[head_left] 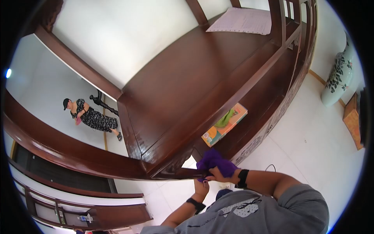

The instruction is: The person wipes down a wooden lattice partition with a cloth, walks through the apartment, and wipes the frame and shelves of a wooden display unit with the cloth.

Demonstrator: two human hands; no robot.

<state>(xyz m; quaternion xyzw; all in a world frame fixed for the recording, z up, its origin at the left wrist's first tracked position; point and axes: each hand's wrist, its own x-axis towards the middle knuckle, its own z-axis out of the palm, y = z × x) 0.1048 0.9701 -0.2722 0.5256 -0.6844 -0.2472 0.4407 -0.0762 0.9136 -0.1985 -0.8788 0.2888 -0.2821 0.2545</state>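
Observation:
My right hand [221, 175] is closed on a bunched purple cloth [214, 160], pressed against the dark wooden corner piece of the furniture [187, 174]. Just below it, my left hand [201, 188] reaches up to the underside of the same corner, close to the cloth. Most of its fingers are hidden behind wood and cloth. On the lower wooden ledge beyond the cloth lies an orange and white box [225, 125] with a green cloth [225, 119] on it.
A broad glossy wooden top [183, 74] spreads ahead, with a pale sheet [242, 21] at its far end. A floral vase [337, 80] stands at right by a wooden box [353, 121]. At left, a person [93, 116] in a patterned dress stands beyond the frame.

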